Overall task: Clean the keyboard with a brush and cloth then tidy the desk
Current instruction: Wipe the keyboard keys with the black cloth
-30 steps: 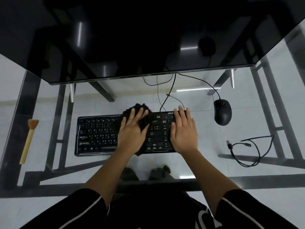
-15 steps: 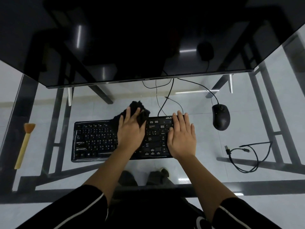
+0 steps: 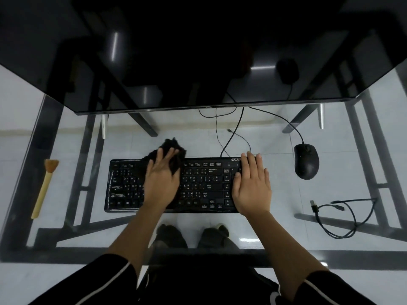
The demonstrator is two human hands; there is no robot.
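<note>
A black keyboard [image 3: 202, 186] lies across the middle of the glass desk [image 3: 66, 234]. My left hand [image 3: 161, 180] presses a black cloth [image 3: 172, 148] flat onto the keyboard's left-middle keys, fingers straight and spread; the cloth sticks out past the keyboard's far edge. My right hand [image 3: 252, 186] lies flat on the number pad at the keyboard's right end, holding it still. A brush [image 3: 45, 187] with a pale wooden handle and brown bristles lies at the desk's left side, apart from both hands.
A large dark monitor [image 3: 198, 51] overhangs the back of the desk. A black wired mouse [image 3: 306, 161] sits right of the keyboard. A coiled black cable [image 3: 343, 216] lies at the front right. Thin wires [image 3: 233, 133] run behind the keyboard.
My left hand has slid the cloth leftward along the keyboard, from near the middle-right keys toward the left-middle. My right hand stays on the number pad.
</note>
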